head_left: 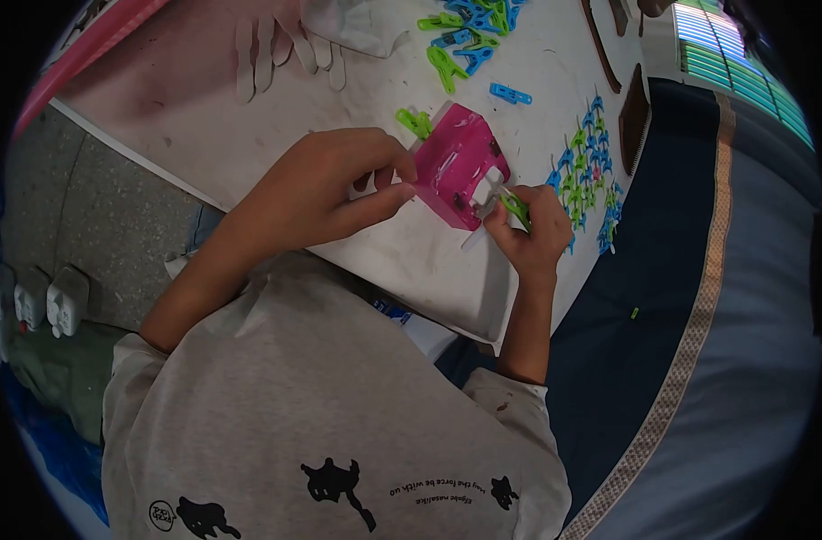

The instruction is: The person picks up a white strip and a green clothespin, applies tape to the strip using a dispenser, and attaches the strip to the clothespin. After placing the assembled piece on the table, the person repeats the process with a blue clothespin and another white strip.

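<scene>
A bright pink block-like object (456, 162) stands on the white table between my hands, with a white piece (488, 185) at its right side. My right hand (535, 220) grips a green plastic clip (516, 209) between thumb and fingers, close against that white piece. At the block's left edge is my left hand (357, 184), its fingers curled and the thumb close to the index finger. Whatever lies between those fingertips, if anything, is too small to make out. Another green clip (414, 123) lies beside the block's upper left corner.
A pile of blue and green clips (474, 36) lies at the table's far side, with a single blue clip (511, 94) nearer. Many clips stand in rows (583, 162) at the right. Flat pale sticks (264, 54) lie upper left. A dark blue cloth (645, 243) hangs beyond the right edge.
</scene>
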Tool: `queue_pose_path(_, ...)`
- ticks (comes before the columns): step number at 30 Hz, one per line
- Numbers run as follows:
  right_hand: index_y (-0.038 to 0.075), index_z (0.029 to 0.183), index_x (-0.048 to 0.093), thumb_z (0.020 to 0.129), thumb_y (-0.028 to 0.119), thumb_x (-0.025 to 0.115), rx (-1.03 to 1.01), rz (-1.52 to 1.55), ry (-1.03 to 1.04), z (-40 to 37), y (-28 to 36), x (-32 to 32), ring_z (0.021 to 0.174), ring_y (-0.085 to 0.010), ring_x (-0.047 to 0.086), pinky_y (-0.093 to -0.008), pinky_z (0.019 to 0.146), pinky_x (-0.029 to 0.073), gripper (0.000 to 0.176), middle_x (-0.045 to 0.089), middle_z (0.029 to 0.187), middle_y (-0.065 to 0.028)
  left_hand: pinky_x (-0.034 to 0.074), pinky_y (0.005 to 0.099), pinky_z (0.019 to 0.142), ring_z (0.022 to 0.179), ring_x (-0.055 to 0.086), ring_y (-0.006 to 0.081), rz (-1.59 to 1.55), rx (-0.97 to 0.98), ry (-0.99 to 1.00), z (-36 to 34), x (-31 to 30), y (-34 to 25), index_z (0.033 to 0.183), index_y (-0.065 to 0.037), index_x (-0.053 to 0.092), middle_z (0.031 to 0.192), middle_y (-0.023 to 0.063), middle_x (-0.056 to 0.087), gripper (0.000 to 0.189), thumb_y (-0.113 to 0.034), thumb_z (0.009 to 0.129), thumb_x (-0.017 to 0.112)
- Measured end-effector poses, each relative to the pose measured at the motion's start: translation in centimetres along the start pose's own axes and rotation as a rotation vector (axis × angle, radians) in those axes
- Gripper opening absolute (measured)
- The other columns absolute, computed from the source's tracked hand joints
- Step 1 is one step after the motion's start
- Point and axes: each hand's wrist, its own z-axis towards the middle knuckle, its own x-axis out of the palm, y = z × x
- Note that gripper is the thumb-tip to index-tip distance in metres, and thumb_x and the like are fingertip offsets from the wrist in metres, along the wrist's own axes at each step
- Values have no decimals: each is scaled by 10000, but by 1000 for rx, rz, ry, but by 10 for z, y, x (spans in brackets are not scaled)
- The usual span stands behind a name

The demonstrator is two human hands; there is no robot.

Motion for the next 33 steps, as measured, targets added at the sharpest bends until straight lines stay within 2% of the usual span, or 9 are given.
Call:
queue_pose_path(3, 20, 891, 620, 688, 38, 741, 5, 9, 31, 2, 1, -2, 539, -206, 528, -315, 465, 404, 237, 528, 674, -83, 440, 280, 577, 652, 568, 148, 3, -11, 3, 0, -1, -1, 939, -56, 647, 762, 44, 587, 119, -155, 878, 673)
queue_pose_path(5, 19, 841, 641, 683, 39, 733, 70, -23, 94, 3, 4, -5, 576, -202, 572, -289, 525, 447, 184, 564, 693, -82, 440, 279, 576, 650, 567, 147, 18, -17, 17, 0, -1, -1, 940, -55, 648, 760, 42, 588, 121, -158, 881, 671)
queue_pose_path(9, 18, 849, 639, 676, 32, 731, 66, -4, 107, 4, 3, -6, 577, -210, 571, -298, 522, 446, 197, 563, 693, -85, 437, 279, 573, 648, 566, 146, -22, 5, -4, 0, 0, 0, 942, -54, 648, 760, 43, 589, 121, -157, 882, 670)
queue_pose_path(11, 21, 882, 612, 687, 31, 740, 28, 2, 120, 6, 2, -6, 566, -231, 568, -324, 481, 442, 234, 564, 704, -94, 435, 281, 570, 648, 565, 145, -17, 4, 2, 0, -1, -1, 945, -54, 650, 762, 43, 591, 120, -156, 884, 667)
queue_pose_path(15, 25, 876, 607, 685, 28, 739, 31, -4, 133, 6, 2, -7, 574, -236, 575, -327, 487, 451, 232, 571, 710, -93, 432, 281, 568, 648, 566, 145, -14, 12, 0, 0, -1, 0, 949, -53, 651, 764, 43, 594, 121, -154, 884, 666)
queue_pose_path(17, 13, 858, 635, 683, 28, 733, 78, 15, 147, 3, 1, -6, 591, -226, 577, -308, 531, 452, 201, 562, 698, -92, 431, 280, 568, 647, 565, 146, -15, -6, 16, 0, -2, 0, 948, -52, 652, 762, 43, 593, 121, -154, 884, 664)
queue_pose_path(33, 24, 853, 597, 696, 48, 731, 48, -11, 182, 2, -2, -6, 573, -241, 563, -339, 491, 454, 208, 556, 702, -92, 422, 280, 554, 629, 547, 139, -27, 17, -13, 0, 1, 2, 938, -53, 651, 740, 35, 578, 117, -156, 884, 664)
